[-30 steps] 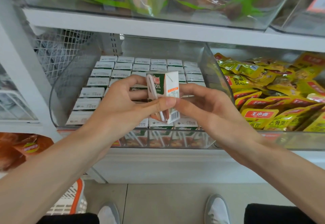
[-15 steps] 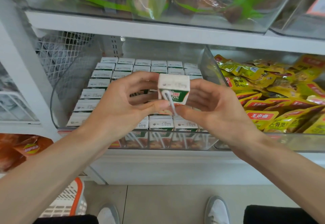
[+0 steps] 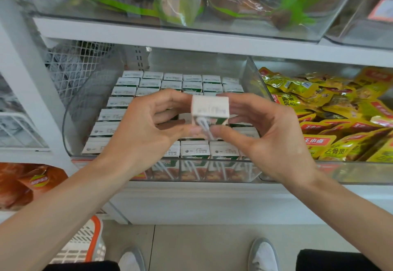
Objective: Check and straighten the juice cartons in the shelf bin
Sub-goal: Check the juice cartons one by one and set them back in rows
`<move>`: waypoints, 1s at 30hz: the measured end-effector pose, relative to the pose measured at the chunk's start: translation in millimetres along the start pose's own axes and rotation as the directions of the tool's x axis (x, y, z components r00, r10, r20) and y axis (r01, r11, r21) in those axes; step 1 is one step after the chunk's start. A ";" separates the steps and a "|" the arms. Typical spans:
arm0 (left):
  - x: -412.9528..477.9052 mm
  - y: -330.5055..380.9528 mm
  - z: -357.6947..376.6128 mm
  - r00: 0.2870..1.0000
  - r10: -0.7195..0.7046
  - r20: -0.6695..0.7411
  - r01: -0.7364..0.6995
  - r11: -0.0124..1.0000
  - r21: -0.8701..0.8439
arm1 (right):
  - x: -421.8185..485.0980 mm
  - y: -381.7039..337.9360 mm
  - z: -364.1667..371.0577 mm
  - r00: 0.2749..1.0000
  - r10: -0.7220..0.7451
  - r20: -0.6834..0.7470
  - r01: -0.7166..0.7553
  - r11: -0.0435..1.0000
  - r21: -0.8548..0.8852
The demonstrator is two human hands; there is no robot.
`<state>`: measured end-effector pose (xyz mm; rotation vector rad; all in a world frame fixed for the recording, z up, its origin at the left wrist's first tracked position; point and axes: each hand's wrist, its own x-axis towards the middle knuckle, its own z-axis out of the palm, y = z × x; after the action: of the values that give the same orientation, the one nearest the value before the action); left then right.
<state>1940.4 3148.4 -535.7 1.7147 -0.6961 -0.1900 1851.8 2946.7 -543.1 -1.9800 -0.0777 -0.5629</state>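
A small white and green juice carton (image 3: 210, 107) with a straw on its front is held above the clear shelf bin (image 3: 89, 104), its white top tipped toward me. My left hand (image 3: 146, 128) pinches it from the left, thumb near its lower edge. My right hand (image 3: 263, 134) pinches it from the right. Several rows of the same juice cartons (image 3: 172, 83) stand upright in the bin, tops showing printed dates. Cartons under my hands are hidden.
A second clear bin (image 3: 350, 173) of yellow snack packets (image 3: 331, 121) stands to the right. A shelf board (image 3: 191, 41) with bagged goods hangs just above. A white and orange basket (image 3: 83, 245) sits on the floor at the left, near my shoes.
The carton has tipped forward in both hands: first its front label and side faced me, now its white top does. It has also dropped slightly toward the bin.
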 end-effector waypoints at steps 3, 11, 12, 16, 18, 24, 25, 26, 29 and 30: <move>-0.5 2.1 -0.3 1.000 -0.009 -0.007 0.009 1.000 -0.017 | 2.5 -6.6 -0.4 0.982 0.186 -0.015 -0.180 0.963 0.199; -2.4 -0.4 1.1 0.984 0.008 0.180 -0.021 0.997 0.068 | 12.0 -19.0 -3.9 0.822 0.547 0.156 -0.557 0.718 0.417; -2.3 -1.4 1.1 0.980 0.011 0.200 -0.027 0.997 0.076 | 13.0 -20.0 -4.1 0.805 0.567 0.175 -0.584 0.704 0.403; -1.7 -2.7 1.5 0.979 0.035 0.199 -0.047 0.997 0.056 | 14.9 -20.7 -2.4 0.756 0.620 0.210 -0.651 0.679 0.339; -1.1 -2.7 2.3 0.984 0.037 0.177 -0.047 0.998 0.052 | 15.2 -20.7 -0.5 0.747 0.629 0.213 -0.662 0.675 0.325; 2.9 -7.1 0.2 0.996 0.004 0.093 -0.009 0.998 0.060 | 16.4 -21.1 1.3 0.762 0.597 0.251 -0.647 0.717 0.259; 3.1 -7.3 -0.7 0.997 -0.010 0.079 0.005 0.998 0.066 | 17.0 -21.0 2.2 0.768 0.590 0.250 -0.640 0.726 0.253; 3.2 -7.1 -1.3 0.997 -0.026 0.073 0.021 0.997 0.073 | 17.4 -20.4 2.7 0.778 0.578 0.247 -0.627 0.737 0.251; 2.9 -7.9 -0.7 0.996 -0.055 0.075 0.050 0.996 0.069 | 14.8 -19.6 2.9 0.837 0.489 0.244 -0.534 0.827 0.177; 2.9 -8.3 -0.1 0.996 -0.065 0.067 0.061 0.997 0.052 | 12.8 -19.8 2.7 0.864 0.437 0.250 -0.472 0.875 0.103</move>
<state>1945.7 3147.8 -542.7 1.7859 -0.7029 -0.2790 1858.3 2955.9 -522.2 -1.8090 0.2028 -0.0239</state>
